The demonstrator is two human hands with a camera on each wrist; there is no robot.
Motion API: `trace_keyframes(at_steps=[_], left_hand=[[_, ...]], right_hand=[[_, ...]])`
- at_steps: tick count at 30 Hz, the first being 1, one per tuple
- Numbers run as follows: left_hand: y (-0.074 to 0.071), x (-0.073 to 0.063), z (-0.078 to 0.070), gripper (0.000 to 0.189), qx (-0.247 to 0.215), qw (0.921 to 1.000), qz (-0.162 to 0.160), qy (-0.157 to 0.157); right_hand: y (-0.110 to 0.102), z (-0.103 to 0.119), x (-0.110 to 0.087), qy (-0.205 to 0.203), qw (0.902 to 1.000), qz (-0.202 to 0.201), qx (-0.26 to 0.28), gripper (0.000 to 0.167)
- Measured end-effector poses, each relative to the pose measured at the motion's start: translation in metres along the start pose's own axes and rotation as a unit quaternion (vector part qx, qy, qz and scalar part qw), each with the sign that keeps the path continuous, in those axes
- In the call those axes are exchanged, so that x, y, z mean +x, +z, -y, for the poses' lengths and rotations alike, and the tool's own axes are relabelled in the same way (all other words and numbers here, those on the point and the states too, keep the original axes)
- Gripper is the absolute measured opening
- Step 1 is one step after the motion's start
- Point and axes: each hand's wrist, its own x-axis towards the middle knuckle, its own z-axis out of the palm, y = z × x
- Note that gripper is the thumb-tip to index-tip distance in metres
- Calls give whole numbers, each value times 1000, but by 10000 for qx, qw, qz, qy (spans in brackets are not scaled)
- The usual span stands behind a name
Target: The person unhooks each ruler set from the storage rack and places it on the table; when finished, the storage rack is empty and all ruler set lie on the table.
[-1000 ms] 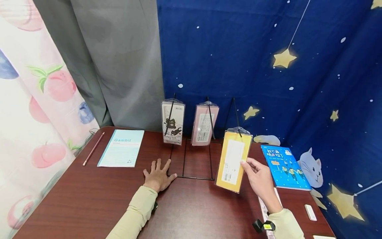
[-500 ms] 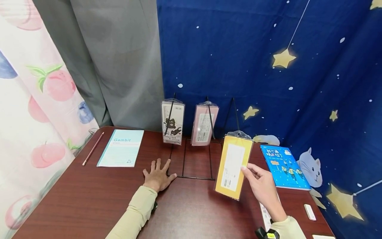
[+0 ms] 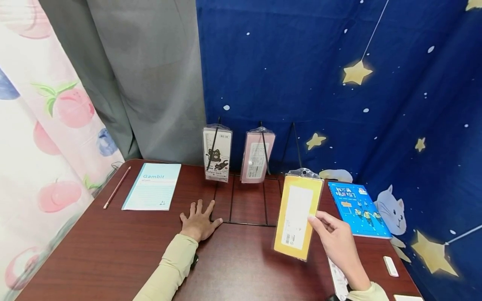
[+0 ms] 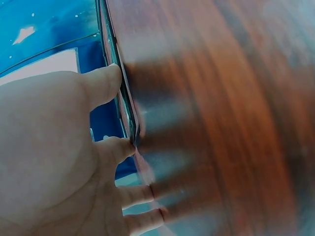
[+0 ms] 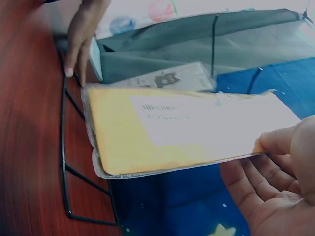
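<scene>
At left of centre the left hand lies with straight, spread fingers, free of any grasp, on the surface, beside the wire rack; a good place, I'd say, from which to steady it; in the middle the white packet and the pink packet hang on their hooks; right of centre is the yellow packet, tilted slightly, its top close by the third hook's tip, though I can't tell whether they touch; the right hand pinches its right edge between thumb and fingers; a light grip and a level, straight line along the hook should avoid snagging the hole
</scene>
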Motion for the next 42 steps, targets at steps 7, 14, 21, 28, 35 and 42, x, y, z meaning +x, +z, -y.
trace_keyframes(at_steps=[7, 14, 21, 28, 35, 42], left_hand=[[0, 1, 0, 72, 19, 10000, 34, -4], [0, 1, 0, 72, 30, 10000, 46, -15], [1, 1, 0, 72, 51, 10000, 81, -10], [0, 1, 1, 72, 28, 10000, 81, -19], [-1, 1, 1, 72, 45, 9999, 81, -48], [-1, 1, -1, 72, 71, 9999, 85, -33]], right_hand=[[-21, -11, -5, 659, 9918, 609, -906, 43], [-23, -33, -9, 1316, 9818, 1061, -865, 47], [-23, -53, -15, 1672, 9746, 1184, -908, 45], [-25, -73, -20, 1941, 9706, 1260, -658, 43], [-19, -89, -24, 2060, 9691, 1137, -735, 40], [-10, -102, -29, 2033, 9647, 981, -1360, 34]])
